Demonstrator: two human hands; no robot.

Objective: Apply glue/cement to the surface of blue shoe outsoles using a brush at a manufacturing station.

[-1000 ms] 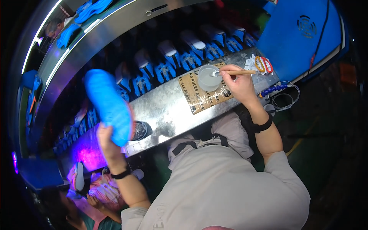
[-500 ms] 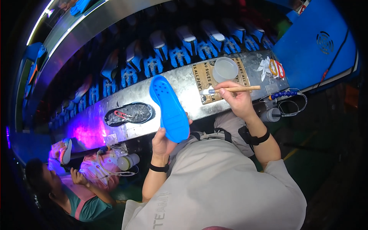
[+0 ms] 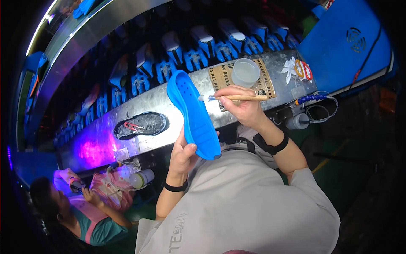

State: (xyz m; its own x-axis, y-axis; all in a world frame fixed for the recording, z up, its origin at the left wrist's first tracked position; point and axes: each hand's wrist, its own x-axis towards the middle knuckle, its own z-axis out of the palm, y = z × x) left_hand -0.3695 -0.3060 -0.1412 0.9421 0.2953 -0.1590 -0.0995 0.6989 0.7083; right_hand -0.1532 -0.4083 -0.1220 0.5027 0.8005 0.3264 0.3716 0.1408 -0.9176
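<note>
A blue shoe sole (image 3: 195, 120) rests tilted in my left hand (image 3: 183, 153), its hollow inner side facing up and small holes showing at the far end. My left thumb lies along the sole's near left edge, the fingers beneath it. Between the fingers of my right hand (image 3: 243, 106) is a brush (image 3: 245, 98) with a wooden handle. Its pale bristles point left, close to the sole's right rim; whether they touch cannot be made out. Beyond that hand, a translucent round tub (image 3: 245, 73) stands on a piece of printed cardboard (image 3: 220, 80).
On the metal bench (image 3: 101, 139) lies a dark sole-shaped piece (image 3: 141, 125) with a red item on it. Scissors (image 3: 303, 70) with orange and red handles lie at right. Behind runs a row of shoes on blue holders (image 3: 195, 59). A co-worker (image 3: 84, 211) sits at lower left.
My right hand has brought the brush leftward, from over the cardboard to the sole's edge. The sole has turned and shifted slightly right in my left hand.
</note>
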